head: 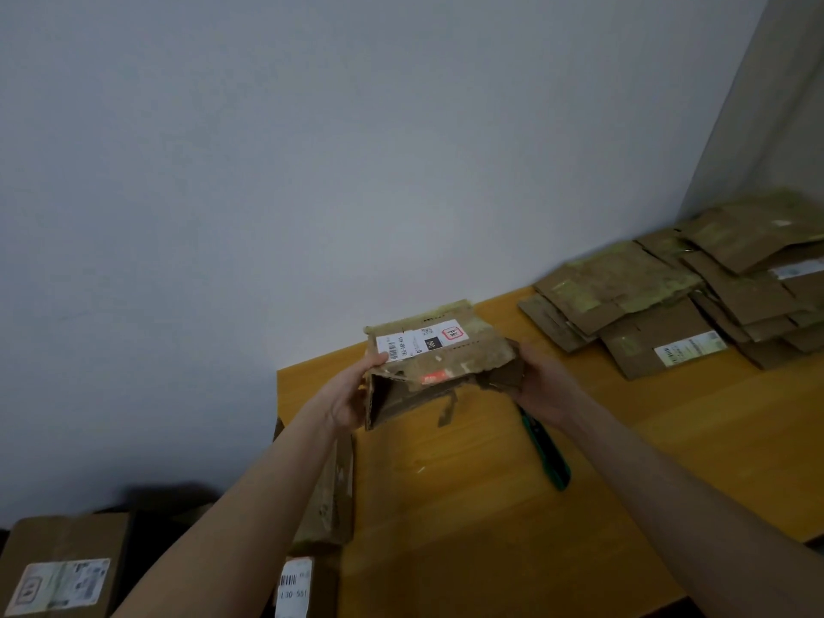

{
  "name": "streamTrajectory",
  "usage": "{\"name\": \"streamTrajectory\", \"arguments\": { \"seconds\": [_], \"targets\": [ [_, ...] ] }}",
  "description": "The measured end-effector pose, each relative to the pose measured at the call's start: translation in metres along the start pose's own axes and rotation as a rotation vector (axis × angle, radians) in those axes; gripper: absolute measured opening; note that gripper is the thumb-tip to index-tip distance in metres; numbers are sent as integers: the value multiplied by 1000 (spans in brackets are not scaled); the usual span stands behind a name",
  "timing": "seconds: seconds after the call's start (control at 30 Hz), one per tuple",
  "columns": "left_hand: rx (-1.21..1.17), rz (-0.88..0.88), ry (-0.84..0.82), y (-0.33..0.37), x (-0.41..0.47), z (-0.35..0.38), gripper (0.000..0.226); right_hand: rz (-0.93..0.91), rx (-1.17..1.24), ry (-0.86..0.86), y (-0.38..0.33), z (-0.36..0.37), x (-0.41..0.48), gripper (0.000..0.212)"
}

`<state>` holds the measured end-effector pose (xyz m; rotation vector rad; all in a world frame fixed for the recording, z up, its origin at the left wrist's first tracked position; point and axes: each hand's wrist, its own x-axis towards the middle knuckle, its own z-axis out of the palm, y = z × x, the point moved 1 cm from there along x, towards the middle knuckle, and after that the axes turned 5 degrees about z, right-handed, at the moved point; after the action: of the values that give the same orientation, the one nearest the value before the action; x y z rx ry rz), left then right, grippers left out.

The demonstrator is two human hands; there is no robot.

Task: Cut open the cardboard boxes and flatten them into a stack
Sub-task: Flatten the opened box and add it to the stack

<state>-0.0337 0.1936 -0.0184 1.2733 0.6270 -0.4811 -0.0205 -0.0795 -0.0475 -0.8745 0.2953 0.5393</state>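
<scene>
Both hands are clamped on the same small box (428, 372), one at each end. The left hand (350, 396) has its thumb pressed on top next to the barcode and its fingers curled round the open end. The right hand (541, 390) grips the ragged, torn end on the other side. The box is held up in the air over the far left corner of the yellow wooden table (490, 519), not resting on anything. It looks pretty beat up: the paper is peeling, a white shipping label (419, 339) is on the top face, and a loose strip (448, 408) dangles underneath. The end facing me is open and you can see straight inside.

A green knife (547, 452) lies on the table just below the right wrist, and neither hand is touching it. I can't tell if the blade is out. Over on the right, against the curtain (767, 104), there's a messy stack of flattened cardboard (646, 301), a few pieces with labels showing.

Down on the left, below table level, there are more boxes. A big one (67, 564) has a label, another (332, 497) leans against the table edge, and a third (296, 586) shows a barcode sticker. Behind it all is a plain grey wall (312, 149).
</scene>
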Motion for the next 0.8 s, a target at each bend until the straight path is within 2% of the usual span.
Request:
{"name": "streamTrajectory", "arguments": {
  "seconds": [0.07,0.1,0.23,0.37,0.47,0.57,0.63,0.73,0.8],
  "targets": [
    [14,38,-13,1,0,-2,57,68,-120,-14,0,-4,0,65],
    [40,55,-29,1,-1,-3,57,98,-207,13,0,-4,1,66],
    [180,138,-59,-2,-3,8,67,200,-486,123,5,3,2,48],
    [240,133,90,-7,-2,4,60,165,-511,245,8,-1,5,38],
    [213,78,112,-16,1,-6,54,163,-517,290,14,-1,8,32],
    [228,152,198,-31,10,-1,39,131,-555,365,29,-4,16,33],
    [232,214,270,-46,18,2,35,89,-638,453,45,-7,21,49],
    [226,193,323,-76,37,1,43,51,-1028,609,67,-17,29,76],
    [202,168,341,-96,46,-2,44,88,-1248,636,79,-21,28,94]
  ]
}}
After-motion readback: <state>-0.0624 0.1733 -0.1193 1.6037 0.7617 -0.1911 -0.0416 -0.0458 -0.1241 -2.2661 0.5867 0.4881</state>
